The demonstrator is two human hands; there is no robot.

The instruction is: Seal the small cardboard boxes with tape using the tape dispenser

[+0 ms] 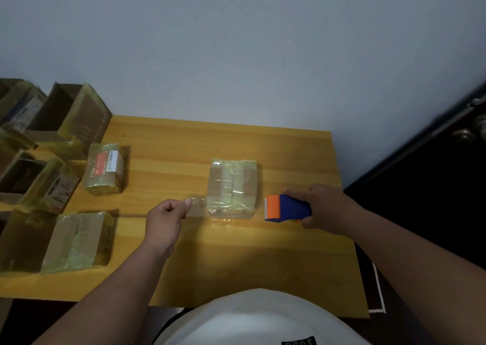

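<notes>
A small cardboard box (232, 187) wrapped in clear yellowish tape sits in the middle of the wooden table (210, 252). Just left of it, my left hand (165, 219) pinches a loose end of clear tape (197, 206) that runs to the box's left side. To the right of the box, my right hand (319, 209) grips the blue and orange tape dispenser (286, 209), its orange blade end pointing at the box with a small gap between them.
Two taped boxes lie on the table's left part, one with a red and white label (105, 171), one near the front (79, 242). Several open and taped cartons (63, 116) crowd the far left. A dark door (434, 187) stands to the right.
</notes>
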